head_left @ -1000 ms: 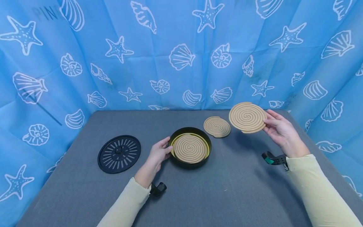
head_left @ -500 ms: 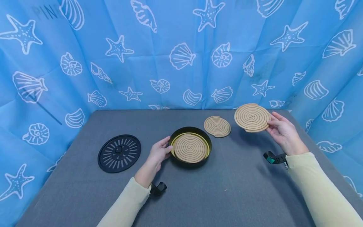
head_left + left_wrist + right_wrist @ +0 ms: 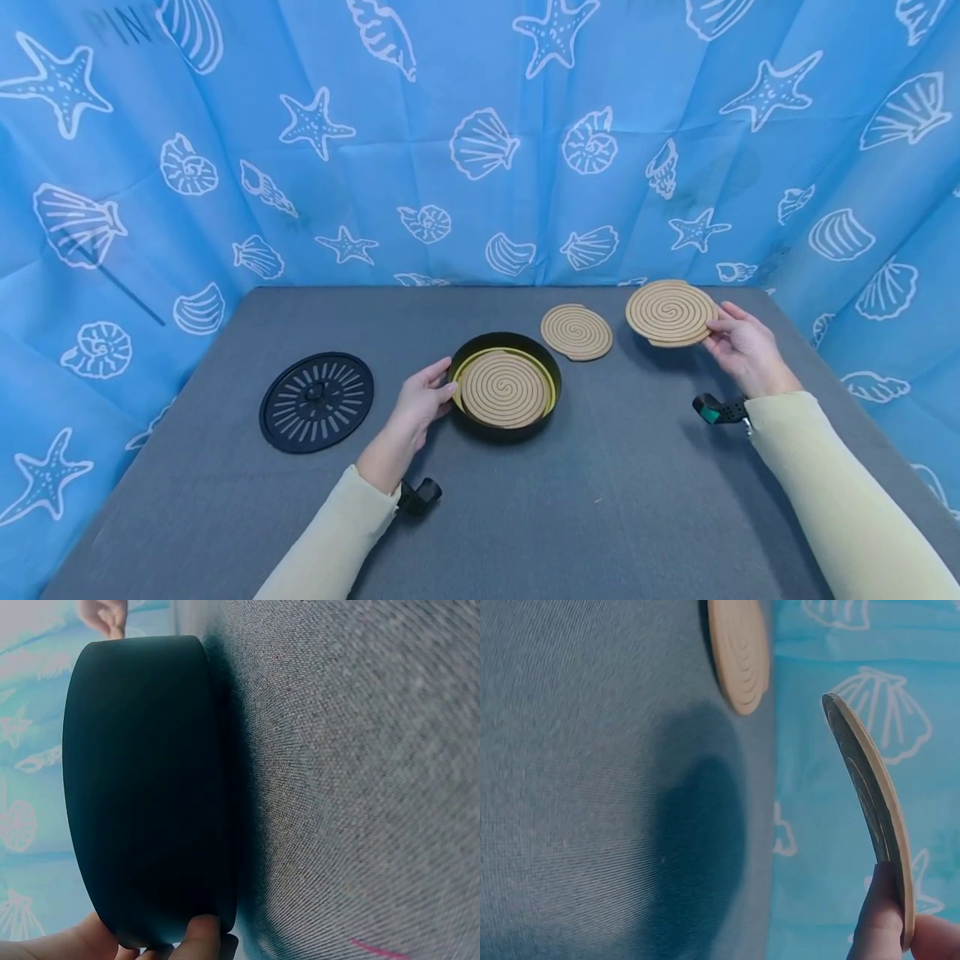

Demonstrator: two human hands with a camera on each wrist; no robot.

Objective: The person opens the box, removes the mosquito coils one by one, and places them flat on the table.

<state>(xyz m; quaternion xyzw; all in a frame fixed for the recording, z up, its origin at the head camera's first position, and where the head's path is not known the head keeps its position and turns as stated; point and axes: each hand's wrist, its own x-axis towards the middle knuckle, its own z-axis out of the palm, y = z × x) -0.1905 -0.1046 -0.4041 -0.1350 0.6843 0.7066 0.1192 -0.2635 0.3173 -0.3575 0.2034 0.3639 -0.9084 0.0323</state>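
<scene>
A tan mosquito coil (image 3: 672, 312) is pinched at its right edge between the thumb and fingers of my right hand (image 3: 750, 346). It is held above the table, and its edge shows thin in the right wrist view. My left hand (image 3: 420, 404) grips the left side of a round black tin (image 3: 467, 425), thumb at the rim and fingers on the outer wall. Inside the tin, within a yellow ring (image 3: 557, 387), lies another mosquito coil (image 3: 504, 389). A further mosquito coil (image 3: 576, 332) lies flat on the table between the tin and the held coil.
To the left, a round black slotted lid (image 3: 317, 402) with a small central knob lies on the grey cloth-covered table (image 3: 600, 517). A blue curtain (image 3: 480, 200) with white shells and starfish hangs behind the table's far edge.
My right hand has moved a little right and lower with the mosquito coil, which now tilts flatter. My left hand and the tin stay in place.
</scene>
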